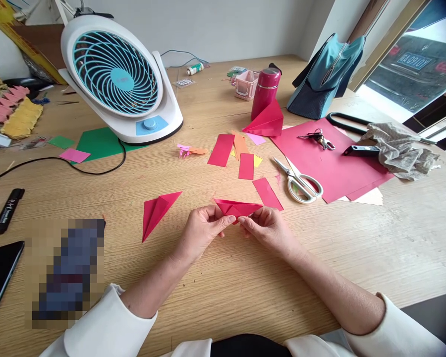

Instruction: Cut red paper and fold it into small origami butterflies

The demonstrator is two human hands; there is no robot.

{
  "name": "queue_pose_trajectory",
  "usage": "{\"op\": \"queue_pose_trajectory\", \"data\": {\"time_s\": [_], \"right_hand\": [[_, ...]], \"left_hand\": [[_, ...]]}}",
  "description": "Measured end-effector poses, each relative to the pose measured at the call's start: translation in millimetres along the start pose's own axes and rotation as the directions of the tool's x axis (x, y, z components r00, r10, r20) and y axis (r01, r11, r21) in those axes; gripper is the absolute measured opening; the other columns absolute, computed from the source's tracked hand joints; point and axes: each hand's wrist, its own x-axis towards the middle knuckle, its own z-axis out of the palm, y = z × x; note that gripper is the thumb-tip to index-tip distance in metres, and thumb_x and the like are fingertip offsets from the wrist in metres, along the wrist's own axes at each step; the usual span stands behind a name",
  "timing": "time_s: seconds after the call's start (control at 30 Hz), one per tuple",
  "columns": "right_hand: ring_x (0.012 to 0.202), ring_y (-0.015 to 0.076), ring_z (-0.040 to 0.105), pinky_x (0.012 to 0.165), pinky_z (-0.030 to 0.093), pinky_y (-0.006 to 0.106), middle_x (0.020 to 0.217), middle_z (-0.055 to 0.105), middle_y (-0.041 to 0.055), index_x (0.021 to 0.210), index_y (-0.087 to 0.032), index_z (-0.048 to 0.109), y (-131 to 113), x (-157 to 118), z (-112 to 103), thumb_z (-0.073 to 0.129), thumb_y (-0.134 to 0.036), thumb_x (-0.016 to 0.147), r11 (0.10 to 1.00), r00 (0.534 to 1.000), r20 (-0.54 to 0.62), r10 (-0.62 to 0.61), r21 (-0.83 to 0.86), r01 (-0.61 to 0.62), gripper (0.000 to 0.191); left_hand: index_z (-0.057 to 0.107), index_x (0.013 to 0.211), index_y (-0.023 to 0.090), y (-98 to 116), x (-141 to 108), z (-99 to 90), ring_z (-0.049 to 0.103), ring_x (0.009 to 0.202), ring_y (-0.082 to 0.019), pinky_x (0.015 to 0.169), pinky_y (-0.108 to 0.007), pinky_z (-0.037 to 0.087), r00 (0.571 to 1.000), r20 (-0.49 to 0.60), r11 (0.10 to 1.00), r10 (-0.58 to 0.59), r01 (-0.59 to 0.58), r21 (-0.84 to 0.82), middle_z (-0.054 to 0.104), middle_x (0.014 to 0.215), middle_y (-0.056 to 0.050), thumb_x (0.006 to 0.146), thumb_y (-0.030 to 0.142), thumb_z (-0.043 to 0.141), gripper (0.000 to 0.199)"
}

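Between my two hands, just above the wooden table [223,277], is a folded red paper [238,207] with a pointed, boat-like shape. My left hand [206,225] pinches its left part, thumb in front and fingers behind. On the other side my right hand [265,225] pinches it the same way, the two thumbs almost meeting at the lower middle. Left of my left hand lies a second folded red paper triangle [156,213]. A red paper rectangle [268,193] lies just behind my right hand, and white-handled scissors [299,182] rest farther right.
A white and blue fan [122,79] stands at the back left, its black cable trailing left. A red bottle [265,89], large red sheets [327,158], keys [319,139] and a blue bag [317,79] occupy the right rear. A black marker [8,210] lies at left.
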Motion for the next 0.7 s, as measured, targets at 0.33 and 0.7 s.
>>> {"op": "queue_pose_trajectory", "data": {"time_s": [0.33,0.7], "right_hand": [[0.05,0.0124,0.052,0.05,0.039,0.026,0.056,0.063,0.0012,0.066,-0.018,0.063,1.3,-0.5,1.4,0.077,-0.055,0.075,1.0,0.998,0.066,0.004,-0.018,-0.002,0.041],[0.049,0.0132,0.051,0.047,0.037,0.027,0.056,0.061,0.0005,0.067,-0.02,0.06,1.8,-1.1,1.1,0.073,-0.06,0.076,0.999,0.999,0.048,0.002,-0.051,0.001,0.044]], "left_hand": [[0.068,0.067,0.014,-6.1,-2.0,5.5,0.053,0.059,-0.01,0.05,-0.021,0.043,0.999,-0.038,0.998,-0.003,0.001,-0.056,0.063,0.065,-0.001,0.066,0.039,0.085,0.031],[0.063,0.063,0.014,0.8,2.2,-1.4,0.045,0.051,-0.006,0.048,-0.02,0.04,0.993,-0.113,0.996,0.031,-0.04,-0.079,0.055,0.06,0.004,0.065,0.036,0.086,0.032]]}}
